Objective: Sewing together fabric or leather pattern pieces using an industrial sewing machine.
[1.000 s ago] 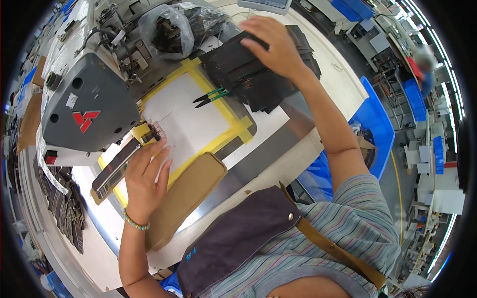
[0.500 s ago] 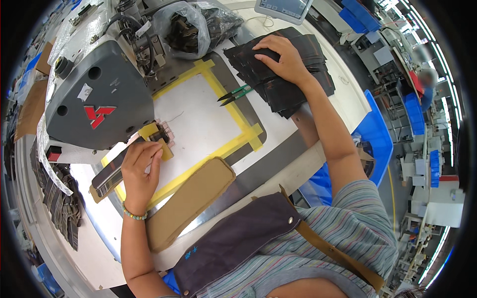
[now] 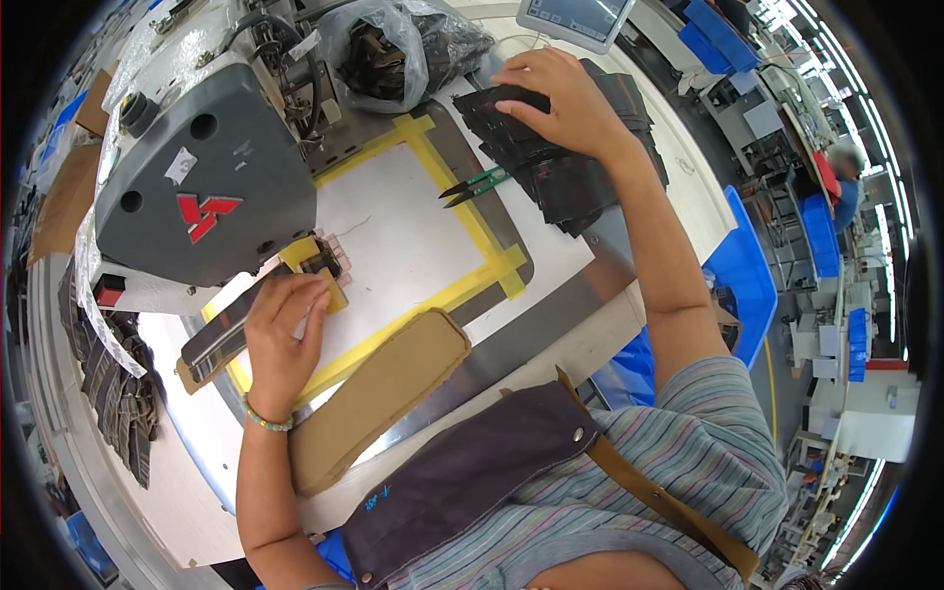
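Observation:
Beside the sewing machine head [image 3: 211,167], my left hand [image 3: 285,329] has its fingers and thumb drawn together at the edge of a tan-yellow piece [image 3: 335,297]. Whatever lies between the fingertips is hidden. A dark strip with tan edging [image 3: 218,344] runs beneath that hand. At the upper right, my right hand [image 3: 565,103] is over a fanned stack of dark fabric pieces [image 3: 575,182], fingers stretched and thumb apart. Green-handled thread snips [image 3: 474,187] lie by the stack's left side.
Yellow tape [image 3: 442,182] frames a white sheet [image 3: 413,231] on the machine bed. A long tan fabric piece [image 3: 383,398] lies nearest me. Behind stand a clear plastic bag [image 3: 403,59] of dark pieces and a screen [image 3: 575,20]. Dark strips [image 3: 118,393] hang left; a blue bin [image 3: 742,265] stands right.
My right hand has shifted slightly away from me over the dark stack, its fingers more raised. My left hand stays by the tan-yellow piece. The whole view has shifted a little.

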